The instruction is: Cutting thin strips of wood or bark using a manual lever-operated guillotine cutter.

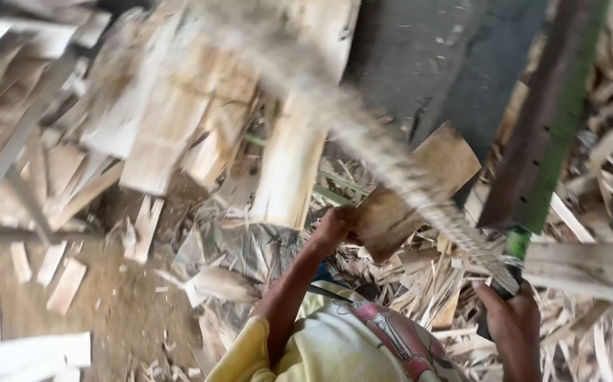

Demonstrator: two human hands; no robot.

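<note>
Wood block (409, 191), flat, stiff and rough-faced, likely light and splintery, is standing on edge amid the offcut heap, left hand (334, 228) fingers clamping its lower corner while right hand (511, 322) is gripping a green-handled blade (547, 120).

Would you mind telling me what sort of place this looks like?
Probably a rough wood-cutting yard: offcut boards lie heaped, splinters cover the ground, and the left hand holds a wooden piece.

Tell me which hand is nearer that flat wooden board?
Left. The left hand grips the flat wooden board at its lower edge; the right hand is apart, lower right, holding a green-handled blade.
</note>
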